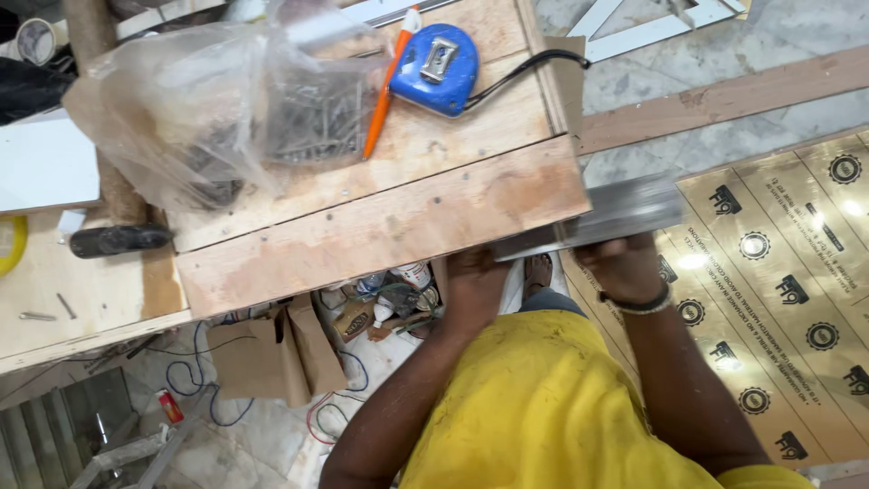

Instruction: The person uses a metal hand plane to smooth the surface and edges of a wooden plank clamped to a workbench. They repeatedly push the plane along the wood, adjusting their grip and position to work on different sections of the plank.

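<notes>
Both hands grip one grey metal strip (597,217) at the near edge of the wooden table (362,235). Left hand (475,276) is curled shut under the strip's left end, just below the table's edge plank, with the fingers hidden beneath. Right hand (625,263) is closed on the strip's right part, which juts out past the table corner; a dark bracelet (641,303) circles that wrist. The strip is blurred, lying nearly level with a slight upward tilt to the right.

Largest around them is the table, built of plywood with a lighter plank along its front. To the right, a gold-coloured sheet (787,299) with dark round marks lies lower down, and a long wooden batten (724,100) runs across the pale floor beyond it. The person's yellow shirt (543,417) fills the bottom middle.

On the tabletop, well apart from the hands, sits a clear plastic bag (208,100) holding nails. Just beside it lie a blue tape measure (436,68) and an orange pencil (387,86), touching or nearly so. Under the table, a brown cardboard box (267,353), small bottles (398,285) and loose wires (208,380) clutter the floor.
</notes>
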